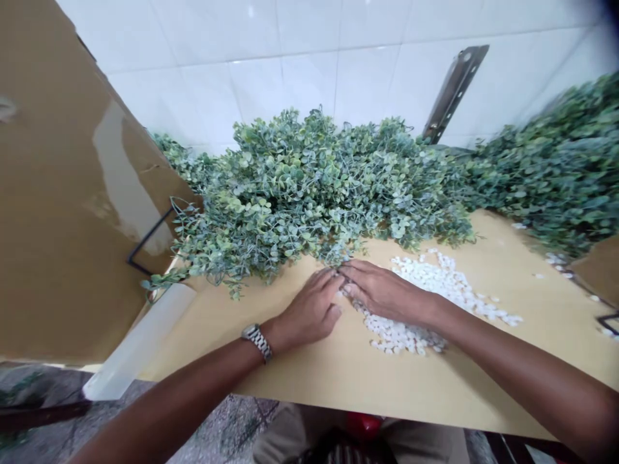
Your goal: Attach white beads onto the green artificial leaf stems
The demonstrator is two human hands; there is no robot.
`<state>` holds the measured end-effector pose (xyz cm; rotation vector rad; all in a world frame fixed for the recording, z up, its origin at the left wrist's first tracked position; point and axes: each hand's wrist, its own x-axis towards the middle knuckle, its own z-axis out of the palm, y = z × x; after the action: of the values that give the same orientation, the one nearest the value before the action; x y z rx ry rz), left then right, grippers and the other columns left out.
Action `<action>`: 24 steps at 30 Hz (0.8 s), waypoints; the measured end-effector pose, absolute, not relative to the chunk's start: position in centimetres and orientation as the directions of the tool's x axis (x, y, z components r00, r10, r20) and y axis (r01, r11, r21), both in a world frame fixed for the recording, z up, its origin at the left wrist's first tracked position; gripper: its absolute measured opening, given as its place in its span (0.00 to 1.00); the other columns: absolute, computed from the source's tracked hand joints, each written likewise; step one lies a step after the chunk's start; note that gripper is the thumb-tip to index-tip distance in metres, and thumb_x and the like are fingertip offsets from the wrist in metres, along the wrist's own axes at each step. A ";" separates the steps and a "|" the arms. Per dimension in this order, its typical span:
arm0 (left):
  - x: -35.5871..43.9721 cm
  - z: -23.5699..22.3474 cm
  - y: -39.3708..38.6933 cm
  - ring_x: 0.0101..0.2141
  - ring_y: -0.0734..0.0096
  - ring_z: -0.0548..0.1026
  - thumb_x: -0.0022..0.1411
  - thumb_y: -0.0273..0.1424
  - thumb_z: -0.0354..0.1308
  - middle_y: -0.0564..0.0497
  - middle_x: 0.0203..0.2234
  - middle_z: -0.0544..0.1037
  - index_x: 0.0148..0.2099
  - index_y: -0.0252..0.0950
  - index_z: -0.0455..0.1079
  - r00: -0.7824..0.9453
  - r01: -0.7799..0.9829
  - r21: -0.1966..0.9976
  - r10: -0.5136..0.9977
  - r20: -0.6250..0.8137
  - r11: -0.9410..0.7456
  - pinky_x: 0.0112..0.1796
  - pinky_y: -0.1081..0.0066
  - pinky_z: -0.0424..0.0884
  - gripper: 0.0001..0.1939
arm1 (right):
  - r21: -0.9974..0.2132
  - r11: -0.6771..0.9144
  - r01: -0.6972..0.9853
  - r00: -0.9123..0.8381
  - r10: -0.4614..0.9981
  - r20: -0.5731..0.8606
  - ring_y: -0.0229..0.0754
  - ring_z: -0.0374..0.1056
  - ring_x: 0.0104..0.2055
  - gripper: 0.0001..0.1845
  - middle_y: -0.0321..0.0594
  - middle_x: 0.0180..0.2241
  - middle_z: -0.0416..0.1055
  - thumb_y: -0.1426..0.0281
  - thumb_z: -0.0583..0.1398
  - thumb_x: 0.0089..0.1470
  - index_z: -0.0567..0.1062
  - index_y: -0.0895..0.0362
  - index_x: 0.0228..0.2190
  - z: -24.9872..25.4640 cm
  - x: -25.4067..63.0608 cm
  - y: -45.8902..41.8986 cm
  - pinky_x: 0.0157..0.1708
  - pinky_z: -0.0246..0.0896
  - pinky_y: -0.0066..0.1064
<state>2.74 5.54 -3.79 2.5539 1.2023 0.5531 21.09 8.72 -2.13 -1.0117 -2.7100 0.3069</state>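
My left hand (312, 308), with a metal-banded watch (257, 340) on its wrist, meets my right hand (382, 290) at the front edge of a heap of artificial green foliage (314, 187). The fingers of both hands are bent and closed together at the tips. Whatever they pinch is hidden by the fingers and leaves. Small white plastic pieces (403, 335) lie in a loose pile under and beside my right hand. More of them (449, 283) spread behind my right forearm.
A large cardboard sheet (72, 212) stands at the left, with a dark wire handle (149, 238) near it. A translucent plastic strip (140, 341) hangs over the table's (300, 377) left edge. More foliage (570, 167) rises at the right. A metal bracket (457, 93) leans against the tiled wall (309, 77).
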 end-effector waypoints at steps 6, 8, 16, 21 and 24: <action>3.0 -2.0 -0.2 0.58 0.55 0.61 0.57 0.29 0.52 0.35 0.54 0.68 0.55 0.29 0.60 0.660 0.610 0.441 0.730 0.175 -0.658 0.59 0.55 0.58 0.23 | -0.206 0.825 0.526 -0.747 0.564 0.351 0.48 0.70 0.47 0.16 0.51 0.45 0.73 0.70 0.50 0.60 0.71 0.58 0.46 -3.6 22.9 5.7 0.46 0.69 0.42; 2.6 -1.3 -1.4 0.58 0.54 0.61 0.59 0.32 0.52 0.37 0.54 0.68 0.53 0.31 0.63 0.669 0.624 0.377 0.717 0.194 -0.685 0.59 0.53 0.57 0.20 | -0.142 0.856 0.496 -0.754 0.507 0.417 0.47 0.71 0.45 0.15 0.49 0.44 0.73 0.70 0.51 0.59 0.72 0.56 0.45 -3.5 23.4 5.8 0.44 0.70 0.40; -4.2 2.0 1.8 0.60 0.42 0.57 0.61 0.29 0.51 0.34 0.57 0.64 0.57 0.35 0.61 0.372 0.923 -0.128 0.756 0.539 -0.364 0.55 0.36 0.51 0.21 | -0.071 0.566 0.821 -0.520 0.794 0.314 0.59 0.66 0.50 0.35 0.54 0.56 0.60 0.67 0.61 0.50 0.57 0.54 0.59 1.4 20.6 12.7 0.42 0.67 0.48; -6.7 1.3 3.3 0.59 0.38 0.58 0.60 0.29 0.53 0.32 0.58 0.62 0.55 0.34 0.63 0.303 0.953 -0.189 0.783 0.544 -0.238 0.53 0.37 0.53 0.20 | -0.115 0.569 0.814 -0.533 0.812 0.238 0.51 0.70 0.39 0.15 0.51 0.41 0.69 0.75 0.57 0.50 0.71 0.59 0.42 2.0 15.6 16.5 0.35 0.64 0.35; -4.4 1.0 2.8 0.57 0.48 0.61 0.61 0.29 0.52 0.38 0.54 0.68 0.56 0.36 0.62 0.528 0.843 -0.242 0.655 0.540 -0.480 0.57 0.45 0.51 0.20 | -0.150 0.592 0.792 -0.538 0.792 0.288 0.49 0.68 0.41 0.11 0.51 0.40 0.69 0.73 0.55 0.52 0.71 0.61 0.38 2.7 13.0 17.3 0.39 0.60 0.33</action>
<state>-4.43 2.82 0.97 3.1492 1.6757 0.7179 12.95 17.29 2.69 -1.2875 -2.4991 0.0016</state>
